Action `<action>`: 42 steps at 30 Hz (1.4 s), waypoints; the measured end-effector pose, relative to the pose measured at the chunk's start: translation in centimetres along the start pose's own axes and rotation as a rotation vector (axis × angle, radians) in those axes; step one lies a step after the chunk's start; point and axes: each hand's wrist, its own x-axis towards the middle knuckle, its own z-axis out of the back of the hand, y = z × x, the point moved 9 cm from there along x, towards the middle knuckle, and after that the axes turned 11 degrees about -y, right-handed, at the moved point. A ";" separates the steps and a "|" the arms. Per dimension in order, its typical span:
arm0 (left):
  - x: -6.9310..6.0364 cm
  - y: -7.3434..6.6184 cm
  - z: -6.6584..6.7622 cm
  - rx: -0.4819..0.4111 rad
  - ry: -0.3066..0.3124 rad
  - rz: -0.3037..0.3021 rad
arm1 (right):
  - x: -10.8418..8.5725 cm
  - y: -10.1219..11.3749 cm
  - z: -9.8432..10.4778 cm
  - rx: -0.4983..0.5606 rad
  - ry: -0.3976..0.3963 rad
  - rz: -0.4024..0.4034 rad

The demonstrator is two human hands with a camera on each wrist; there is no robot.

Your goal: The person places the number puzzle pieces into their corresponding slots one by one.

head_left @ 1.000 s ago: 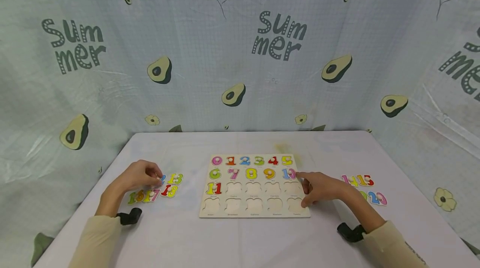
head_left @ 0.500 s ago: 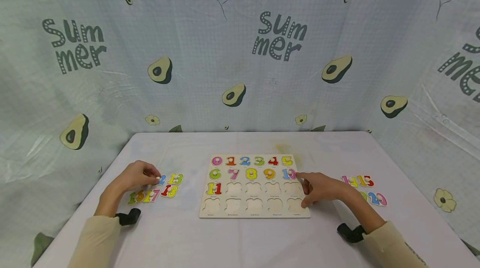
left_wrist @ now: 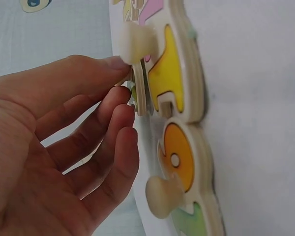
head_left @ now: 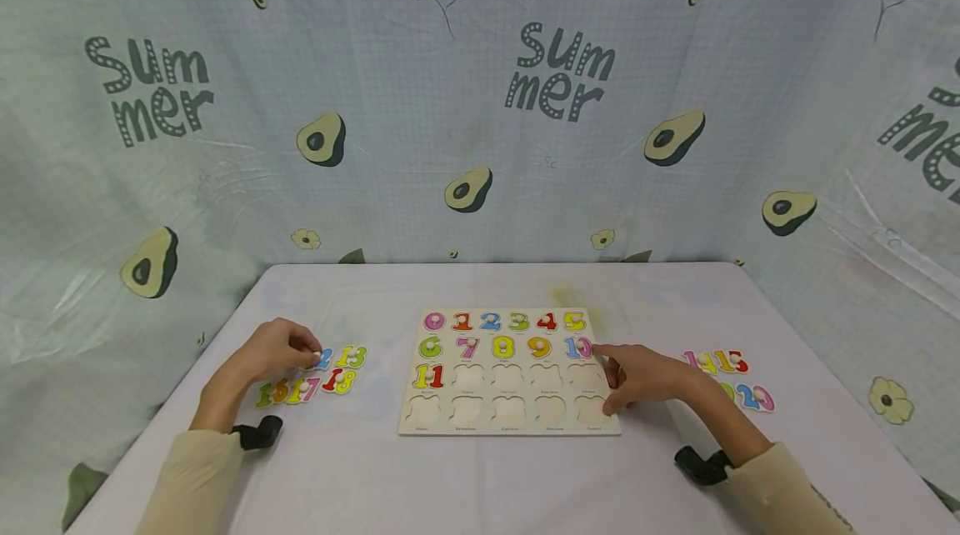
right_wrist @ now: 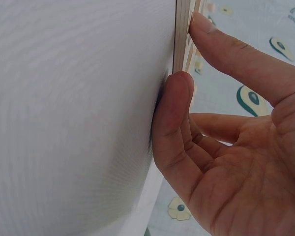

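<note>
My left hand (head_left: 276,352), at the table's left, pinches the knob of a number puzzle piece showing a blue 2 (head_left: 325,358); its other digit is hidden by the fingers. In the left wrist view, thumb and index finger meet at a knobbed piece. Close by lie pieces 13 (head_left: 351,357), 18 (head_left: 339,382), 17 (head_left: 303,390) and 16 (head_left: 272,392). The wooden number puzzle board (head_left: 487,414) lies mid-table, filled from 0 to 11, with bare recesses below. At its right edge rests my right hand (head_left: 641,372), index fingertip beside the 10, thumb lower down.
On the right lie pieces 14 (head_left: 700,362), 15 (head_left: 731,361) and 20 (head_left: 753,397), plus a green one partly behind the right forearm. A patterned cloth (head_left: 390,185) hangs behind the white table (head_left: 360,477). Black camera mounts (head_left: 259,433) sit at both wrists.
My left fingers have shifted slightly left, and more of the blue 2 shows with its pale knob between the fingertips. The right hand and the board have stayed put.
</note>
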 end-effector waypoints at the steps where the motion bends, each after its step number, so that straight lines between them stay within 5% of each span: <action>1: 0.0 0.0 0.0 0.002 -0.001 -0.001 | 0.0 0.0 0.0 0.001 0.001 0.002; 20: -0.4 -3.3 1.1 0.046 -0.053 -0.098 | -0.3 0.4 0.1 -0.005 0.004 0.012; 42: -0.3 -8.1 -1.4 0.012 -0.065 -0.236 | -0.1 0.3 0.1 -0.004 0.003 0.018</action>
